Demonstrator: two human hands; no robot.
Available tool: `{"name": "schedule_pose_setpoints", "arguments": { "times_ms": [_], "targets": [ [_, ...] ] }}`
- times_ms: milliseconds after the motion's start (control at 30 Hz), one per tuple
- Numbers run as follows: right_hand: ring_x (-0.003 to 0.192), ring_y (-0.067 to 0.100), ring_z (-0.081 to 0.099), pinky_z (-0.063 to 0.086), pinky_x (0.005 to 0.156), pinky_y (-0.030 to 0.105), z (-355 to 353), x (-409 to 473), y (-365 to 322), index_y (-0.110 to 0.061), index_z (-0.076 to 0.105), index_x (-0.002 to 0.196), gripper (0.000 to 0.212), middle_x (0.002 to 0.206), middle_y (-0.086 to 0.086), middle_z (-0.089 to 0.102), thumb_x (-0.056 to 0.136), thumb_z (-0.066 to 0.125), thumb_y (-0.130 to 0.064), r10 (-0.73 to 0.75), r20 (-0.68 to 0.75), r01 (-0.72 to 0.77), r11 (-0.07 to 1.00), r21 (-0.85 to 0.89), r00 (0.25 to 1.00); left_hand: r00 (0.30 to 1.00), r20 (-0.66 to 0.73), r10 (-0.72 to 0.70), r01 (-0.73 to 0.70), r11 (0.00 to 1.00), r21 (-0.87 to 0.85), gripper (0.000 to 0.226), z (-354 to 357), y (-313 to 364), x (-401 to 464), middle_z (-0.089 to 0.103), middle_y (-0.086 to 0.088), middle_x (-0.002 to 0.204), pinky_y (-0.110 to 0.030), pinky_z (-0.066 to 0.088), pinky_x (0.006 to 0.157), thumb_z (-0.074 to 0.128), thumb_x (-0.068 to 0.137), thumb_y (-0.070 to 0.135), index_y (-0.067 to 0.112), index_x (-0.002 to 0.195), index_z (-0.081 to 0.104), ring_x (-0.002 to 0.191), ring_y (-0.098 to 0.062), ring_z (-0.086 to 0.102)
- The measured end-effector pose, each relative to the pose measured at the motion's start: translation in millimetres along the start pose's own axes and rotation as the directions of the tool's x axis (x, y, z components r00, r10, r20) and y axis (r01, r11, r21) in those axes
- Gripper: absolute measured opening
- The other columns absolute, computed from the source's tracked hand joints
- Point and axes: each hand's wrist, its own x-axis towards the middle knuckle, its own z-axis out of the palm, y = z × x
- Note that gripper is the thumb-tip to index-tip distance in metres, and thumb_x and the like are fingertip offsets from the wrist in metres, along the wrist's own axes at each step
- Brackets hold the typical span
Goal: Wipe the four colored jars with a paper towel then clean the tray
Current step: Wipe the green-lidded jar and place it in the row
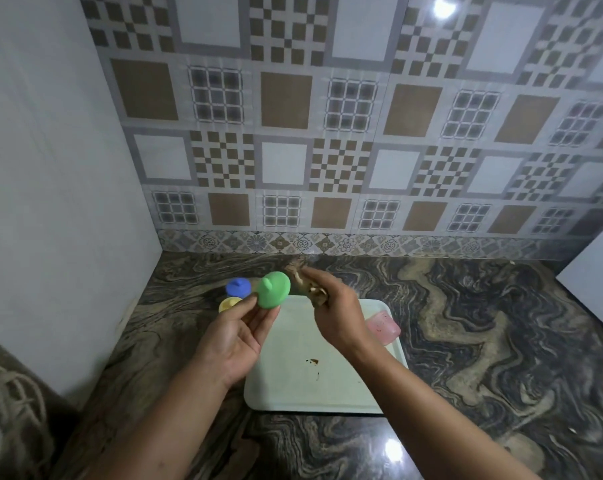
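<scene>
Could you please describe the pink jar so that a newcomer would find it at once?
Start at the pale tray on the marbled counter. Look to its far right edge, just behind the right hand: the pink jar sits there. It is the only pink one, apart from the others.

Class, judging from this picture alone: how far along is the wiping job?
Midway. Blue jar and yellow jar stand off the tray, seemingly done. Left hand holds the green jar; right hand holds the soiled paper towel. Left: pink jar, stained tray.
</scene>
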Motion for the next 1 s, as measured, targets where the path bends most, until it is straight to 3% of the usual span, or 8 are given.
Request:
{"name": "schedule_pose_setpoints", "arguments": {
  "times_ms": [200, 267, 367, 500, 600, 733, 867, 1000],
  "targets": [
    [0.143, 0.019, 0.054, 0.045, 0.116, 0.033, -6.8, -21.5, -23.4, -0.01, 0.061, 0.144, 0.06, 0.151, 0.007, 0.058, 0.089, 0.047, 0.011, -0.387, 0.102, 0.387, 0.922, 0.017, 0.917, 1.0, 0.011, 0.023, -0.024, 0.987, 0.161, 0.019, -0.4, -7.6, 1.6, 0.078, -0.012, 0.09, -0.03, 0.064, 0.071, 0.049, 0.1, 0.004, 0.004, 0.102, 0.068, 0.076, -0.018, 0.077],
    [0.115, 0.013, 0.07, 0.055, 0.097, 0.035, 0.2, -19.4, -6.1, -0.021, 0.072, 0.13, 0.061, 0.125, -0.002, 0.073, 0.081, 0.051, 0.009, -0.117, 0.174, 0.103, 0.991, 0.087, 0.978, 0.998, 0.037, 0.051, -0.059, 0.963, 0.264, 0.019, -1.7, -11.6, 1.5, 0.077, -0.009, 0.097, -0.031, 0.064, 0.069, 0.049, 0.101, 0.002, 0.007, 0.108, 0.066, 0.079, -0.018, 0.077],
    [0.074, 0.021, 0.068, 0.06, 0.067, 0.046, 2.2, -10.3, 9.0, -0.026, 0.078, 0.113, 0.059, 0.086, 0.006, 0.076, 0.075, 0.037, -0.006, 0.351, 0.249, -0.41, 0.877, 0.251, 0.903, 0.989, 0.027, 0.142, -0.139, 0.887, 0.439, 0.019, -10.4, -11.3, 7.0, 0.072, -0.014, 0.113, -0.031, 0.063, 0.065, 0.052, 0.1, 0.0, 0.005, 0.115, 0.062, 0.085, -0.021, 0.076],
    [0.117, 0.007, 0.067, 0.054, 0.103, 0.031, -10.1, -20.8, -13.1, -0.013, 0.071, 0.131, 0.068, 0.126, 0.001, 0.073, 0.074, 0.039, 0.005, -0.023, -0.002, 0.023, 0.99, 0.141, 1.0, 0.942, 0.044, 0.331, -0.283, 0.721, 0.632, 0.016, -16.3, -10.9, 16.1, 0.074, -0.014, 0.112, -0.028, 0.063, 0.072, 0.059, 0.098, 0.002, 0.01, 0.108, 0.068, 0.092, -0.019, 0.074],
    [0.134, 0.017, 0.061, 0.048, 0.111, 0.026, -6.7, -30.4, -19.7, -0.01, 0.064, 0.139, 0.062, 0.142, 0.006, 0.065, 0.083, 0.039, 0.001, -0.285, 0.123, 0.288, 0.958, -0.002, 0.951, 0.862, 0.17, 0.477, -0.445, 0.552, 0.705, 0.024, -8.0, -18.4, 13.0, 0.078, -0.001, 0.097, -0.023, 0.06, 0.071, 0.06, 0.097, -0.001, 0.021, 0.097, 0.071, 0.084, -0.01, 0.075],
    [0.073, 0.013, 0.067, 0.058, 0.074, 0.031, 1.6, -19.9, 3.5, -0.028, 0.074, 0.124, 0.054, 0.097, 0.0, 0.076, 0.084, 0.048, -0.001, 0.294, 0.186, -0.292, 0.956, -0.039, 0.938, 0.799, 0.209, 0.563, -0.527, 0.49, 0.695, 0.028, -9.2, -24.9, 13.4, 0.076, 0.002, 0.098, -0.028, 0.062, 0.077, 0.062, 0.096, 0.0, 0.027, 0.095, 0.07, 0.091, -0.011, 0.075],
    [0.065, 0.008, 0.058, 0.053, 0.066, 0.028, -0.4, -14.8, -7.3, -0.025, 0.075, 0.123, 0.05, 0.084, -0.005, 0.072, 0.089, 0.045, -0.003, 0.361, 0.222, -0.405, 0.892, 0.2, 0.906, 0.816, 0.17, 0.552, -0.51, 0.55, 0.661, 0.028, -14.8, -24.3, 17.7, 0.077, 0.007, 0.1, -0.029, 0.061, 0.079, 0.06, 0.097, 0.002, 0.027, 0.097, 0.072, 0.098, -0.014, 0.074],
    [0.083, 0.026, 0.071, 0.062, 0.081, 0.047, 4.5, -12.1, -22.3, -0.009, 0.077, 0.12, 0.039, 0.099, 0.013, 0.079, 0.099, 0.051, 0.011, 0.484, 0.353, -0.59, 0.532, 0.607, 0.801, 0.834, 0.126, 0.537, -0.477, 0.587, 0.655, 0.023, -15.1, -26.1, 21.2, 0.074, -0.002, 0.106, -0.029, 0.062, 0.074, 0.06, 0.098, 0.004, 0.024, 0.101, 0.071, 0.097, -0.017, 0.074]
  ]
}}
